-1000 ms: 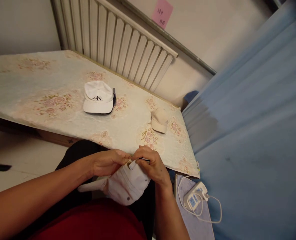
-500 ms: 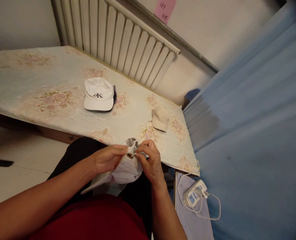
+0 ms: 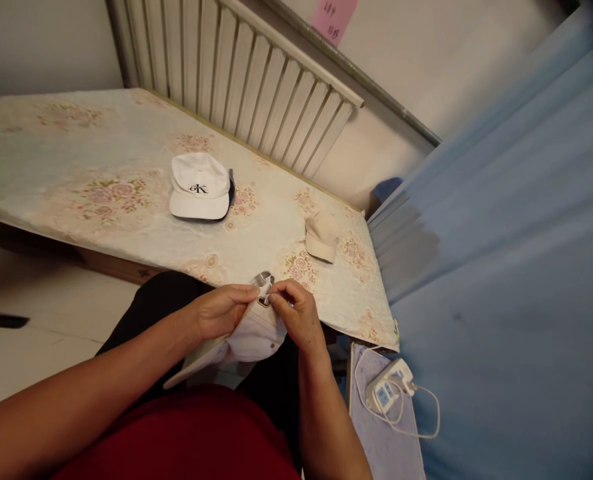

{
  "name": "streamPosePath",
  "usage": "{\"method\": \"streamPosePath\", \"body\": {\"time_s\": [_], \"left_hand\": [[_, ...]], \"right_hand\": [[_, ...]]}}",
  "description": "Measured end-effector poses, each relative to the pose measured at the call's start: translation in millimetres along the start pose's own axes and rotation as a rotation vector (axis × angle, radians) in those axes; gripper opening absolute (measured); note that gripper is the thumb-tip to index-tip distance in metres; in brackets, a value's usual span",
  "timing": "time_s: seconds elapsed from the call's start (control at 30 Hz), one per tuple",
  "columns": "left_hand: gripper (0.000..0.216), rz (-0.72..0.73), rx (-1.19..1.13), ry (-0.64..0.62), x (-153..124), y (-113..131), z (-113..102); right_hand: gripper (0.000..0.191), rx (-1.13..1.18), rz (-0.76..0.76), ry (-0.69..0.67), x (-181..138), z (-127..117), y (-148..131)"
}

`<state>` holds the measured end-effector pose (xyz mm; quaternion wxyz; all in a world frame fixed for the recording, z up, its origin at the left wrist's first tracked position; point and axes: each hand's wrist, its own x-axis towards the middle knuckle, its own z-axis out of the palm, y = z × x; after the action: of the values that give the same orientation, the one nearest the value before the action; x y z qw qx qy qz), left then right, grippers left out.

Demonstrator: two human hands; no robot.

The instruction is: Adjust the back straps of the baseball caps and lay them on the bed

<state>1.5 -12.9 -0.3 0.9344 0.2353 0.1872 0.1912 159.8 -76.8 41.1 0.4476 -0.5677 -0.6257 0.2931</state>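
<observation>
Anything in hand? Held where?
Yes, a pale cap, by its back edge. The left hand grips beside the metal eyelet; the right hand pinches at the eyelet, exactly what is too small to tell.

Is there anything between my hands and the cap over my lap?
Nothing visible. Your left hand grips the cap directly, and your right hand pinches at its back, beside the metal-rimmed slot. The white cap with black letters and the beige cap lie farther off on the flowered cover, away from both hands.
</observation>
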Motion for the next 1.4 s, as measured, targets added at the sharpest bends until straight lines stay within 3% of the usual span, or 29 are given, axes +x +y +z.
{"method": "streamPosePath", "body": {"time_s": [0.5, 0.83, 1.0, 1.23, 1.4], "left_hand": [[0.011, 0.013, -0.033, 0.053, 2.7, -0.2, 5.8], [0.006, 0.132, 0.001, 0.074, 3.8, -1.7, 16.0], [0.007, 0.161, 0.003, 0.093, 5.1, -5.0, 13.9], [0.006, 0.133, 0.012, 0.069, 4.4, -3.0, 13.6], [0.006, 0.131, -0.004, 0.098, 2.9, -2.1, 15.5]], "right_hand": [[0.004, -0.089, -0.021, 0.027, 1.8, 0.1, -3.0], [0.020, -0.126, 0.044, 0.195, -7.3, 13.1, -2.5], [0.019, -0.100, 0.099, 0.267, -9.8, 19.7, -0.8], [0.016, -0.005, 0.117, 0.256, -8.1, 14.5, 2.5], [0.013, 0.001, 0.043, 0.230, -9.3, 11.1, 2.1]]}}
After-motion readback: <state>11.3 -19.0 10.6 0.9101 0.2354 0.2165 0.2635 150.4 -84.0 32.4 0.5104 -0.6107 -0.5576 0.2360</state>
